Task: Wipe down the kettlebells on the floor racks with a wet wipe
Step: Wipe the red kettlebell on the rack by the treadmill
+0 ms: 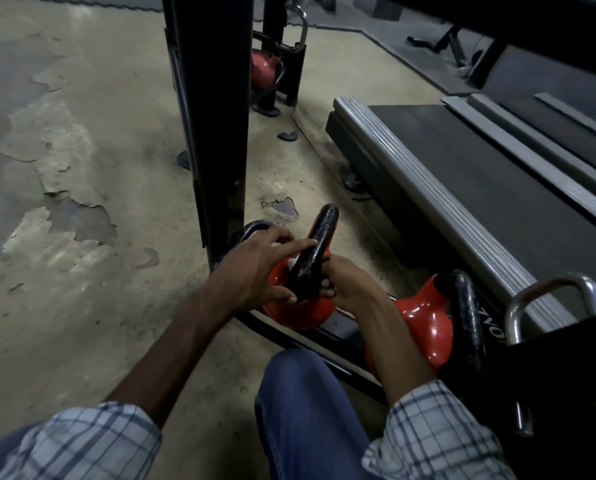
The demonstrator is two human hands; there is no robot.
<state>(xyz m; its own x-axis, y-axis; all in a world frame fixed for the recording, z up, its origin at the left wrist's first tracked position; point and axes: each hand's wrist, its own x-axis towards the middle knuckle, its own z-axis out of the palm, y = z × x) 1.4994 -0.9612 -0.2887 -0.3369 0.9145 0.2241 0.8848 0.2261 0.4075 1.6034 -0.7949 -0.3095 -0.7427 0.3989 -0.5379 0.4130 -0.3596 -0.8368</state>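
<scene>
Head view: the kettlebell (298,306) sits at about 6 o'clock, low centre, on the floor rack (289,336) beside a black post (216,133). Its black handle (315,251) tilts up toward 12. The left hand (255,268) wraps the handle from 9 o'clock, forefinger stretched along it, thumb beneath. The right hand (346,282) clasps the handle's base from 3 o'clock. A speck of white between hand and red body may be the wipe (293,262); I cannot tell for sure. A second kettlebell (428,323) stands at 4 o'clock, a third (263,72) far off at 12, a treadmill (462,202) at 2.

To wipe well, I judge one hand should steady the bell while the other draws the wipe round the whole handle, underside too.
</scene>
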